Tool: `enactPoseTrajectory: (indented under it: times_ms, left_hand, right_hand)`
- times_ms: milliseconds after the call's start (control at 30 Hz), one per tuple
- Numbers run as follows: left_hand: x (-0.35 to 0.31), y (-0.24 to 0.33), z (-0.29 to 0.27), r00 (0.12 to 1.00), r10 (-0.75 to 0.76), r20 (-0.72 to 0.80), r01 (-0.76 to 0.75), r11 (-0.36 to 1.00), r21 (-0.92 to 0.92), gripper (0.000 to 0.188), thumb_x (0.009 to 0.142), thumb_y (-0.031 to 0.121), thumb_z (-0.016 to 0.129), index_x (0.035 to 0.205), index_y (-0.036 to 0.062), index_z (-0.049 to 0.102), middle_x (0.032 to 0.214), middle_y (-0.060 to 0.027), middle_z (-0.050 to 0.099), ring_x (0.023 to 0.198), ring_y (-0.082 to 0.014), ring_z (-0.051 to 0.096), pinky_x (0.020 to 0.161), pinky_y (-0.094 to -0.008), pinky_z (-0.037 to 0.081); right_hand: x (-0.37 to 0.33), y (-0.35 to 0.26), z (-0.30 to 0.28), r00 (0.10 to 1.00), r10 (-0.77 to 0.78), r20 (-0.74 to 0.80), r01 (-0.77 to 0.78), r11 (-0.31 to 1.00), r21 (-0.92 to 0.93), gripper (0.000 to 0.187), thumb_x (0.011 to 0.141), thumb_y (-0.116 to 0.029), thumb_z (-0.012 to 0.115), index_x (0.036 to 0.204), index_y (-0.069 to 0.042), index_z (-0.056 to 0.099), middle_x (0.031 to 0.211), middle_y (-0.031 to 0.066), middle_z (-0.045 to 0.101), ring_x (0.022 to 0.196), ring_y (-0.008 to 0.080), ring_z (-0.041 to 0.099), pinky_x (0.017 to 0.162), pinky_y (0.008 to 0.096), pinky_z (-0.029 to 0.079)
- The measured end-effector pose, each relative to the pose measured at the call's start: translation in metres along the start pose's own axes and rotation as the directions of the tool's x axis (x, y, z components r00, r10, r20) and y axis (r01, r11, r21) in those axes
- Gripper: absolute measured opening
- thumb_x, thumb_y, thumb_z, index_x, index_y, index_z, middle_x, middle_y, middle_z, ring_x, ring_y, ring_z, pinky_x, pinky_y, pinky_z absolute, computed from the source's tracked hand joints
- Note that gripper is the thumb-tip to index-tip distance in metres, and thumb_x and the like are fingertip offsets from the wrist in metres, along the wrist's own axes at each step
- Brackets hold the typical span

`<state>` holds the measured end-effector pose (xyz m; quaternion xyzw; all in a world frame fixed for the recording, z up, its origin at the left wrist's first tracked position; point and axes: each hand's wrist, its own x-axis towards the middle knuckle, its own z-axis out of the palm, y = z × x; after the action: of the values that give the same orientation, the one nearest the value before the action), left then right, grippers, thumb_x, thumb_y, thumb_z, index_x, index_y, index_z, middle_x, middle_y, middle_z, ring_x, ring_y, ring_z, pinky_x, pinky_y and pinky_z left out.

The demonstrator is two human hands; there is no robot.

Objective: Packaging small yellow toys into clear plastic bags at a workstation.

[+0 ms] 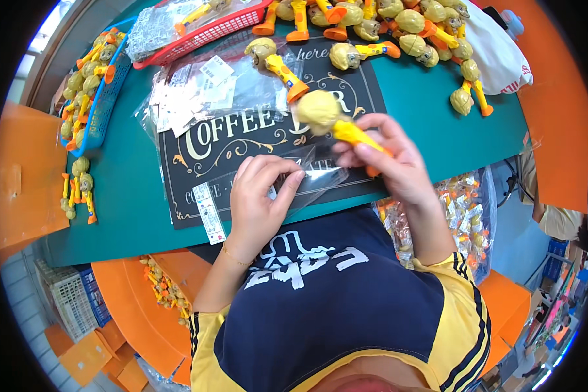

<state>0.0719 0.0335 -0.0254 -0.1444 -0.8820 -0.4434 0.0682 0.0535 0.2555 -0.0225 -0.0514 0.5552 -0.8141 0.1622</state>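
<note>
My right hand (395, 157) is closed around the yellow body of a toy figure (319, 112), whose large gold head points up and left; it is slightly blurred. Low over the black printed mat (242, 163), my left hand (258, 193) pinches a clear plastic bag (320, 183) between thumb and fingers. The bag's open-looking end lies toward my right hand, below the toy. A white label strip (209, 212) shows at the bag's other end, beside my left wrist. Two similar toy figures, one (277, 65) upright-tilted and one (362, 55) on its side, lie on the mat's far part.
Flat clear bags with white labels (219, 85) lie at the mat's far left. Behind them stands a red basket (209, 29); a blue basket (104, 98) of toys is farther left. More toys pile up (415, 32) at the far right. Packed toys fill a bag (467, 222) below the table.
</note>
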Motion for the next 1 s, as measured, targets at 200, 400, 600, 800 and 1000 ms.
enactPoseTrajectory:
  times_ms: [200, 400, 600, 800, 1000]
  left_hand:
    - [-0.001, -0.005, 0.004, 0.993, 0.082, -0.082, -0.081, 0.997, 0.008, 0.007, 0.077, 0.013, 0.069, 0.079, 0.0076, 0.065, 0.08, -0.0029, 0.059, 0.081, -0.021, 0.051, 0.074, -0.0323, 0.039]
    - [-0.004, 0.003, 0.008, 0.988, 0.151, -0.017, -0.151, 0.988, -0.043, 0.009, 0.076, 0.013, 0.069, 0.082, 0.0082, 0.064, 0.094, -0.0054, 0.057, 0.094, -0.0251, 0.05, 0.085, -0.0351, 0.037]
    - [0.004, 0.021, -0.02, 0.976, 0.152, 0.155, -0.17, 0.979, 0.112, 0.028, 0.076, 0.024, 0.07, 0.098, 0.0079, 0.06, 0.104, -0.0062, 0.058, 0.097, -0.0242, 0.052, 0.086, -0.0351, 0.036]
    - [0.021, 0.006, -0.049, 0.922, -0.029, 0.386, -0.014, 0.994, 0.109, 0.049, 0.081, 0.025, 0.068, 0.12, 0.0004, 0.052, 0.103, -0.0104, 0.062, 0.076, -0.0165, 0.059, 0.069, -0.0288, 0.048]
    - [0.052, -0.006, -0.047, 0.662, -0.29, 0.691, 0.508, 0.851, -0.13, 0.037, 0.085, 0.02, 0.066, 0.111, -0.0045, 0.058, 0.092, -0.007, 0.065, 0.081, -0.0068, 0.06, 0.07, -0.0201, 0.048]
  right_hand:
    - [-0.021, -0.052, -0.03, 0.954, -0.176, 0.244, 0.301, 0.575, -0.761, 0.025, 0.076, -0.005, 0.069, 0.099, 0.0, 0.061, 0.093, 0.0112, 0.066, 0.077, 0.0164, 0.061, 0.07, 0.0264, 0.047]
    - [-0.01, -0.045, -0.019, 0.908, -0.113, 0.402, 0.406, 0.47, -0.784, 0.022, 0.072, -0.008, 0.072, 0.092, -0.002, 0.067, 0.088, 0.0073, 0.067, 0.077, 0.0232, 0.06, 0.071, 0.0325, 0.046]
    - [0.005, -0.017, -0.025, 0.913, -0.122, 0.389, 0.378, 0.613, -0.694, 0.021, 0.071, -0.007, 0.073, 0.091, -0.001, 0.067, 0.091, 0.0068, 0.068, 0.082, 0.0203, 0.06, 0.073, 0.0317, 0.046]
    - [0.004, -0.018, -0.024, 0.9, -0.125, 0.417, 0.406, 0.585, -0.702, 0.02, 0.071, -0.006, 0.073, 0.09, -0.001, 0.068, 0.09, 0.0072, 0.068, 0.082, 0.0205, 0.059, 0.073, 0.0315, 0.046]
    - [0.009, -0.022, -0.014, 0.886, -0.11, 0.451, 0.424, 0.588, -0.689, 0.02, 0.071, -0.006, 0.072, 0.09, -0.002, 0.068, 0.089, 0.007, 0.068, 0.082, 0.0207, 0.059, 0.074, 0.0315, 0.046]
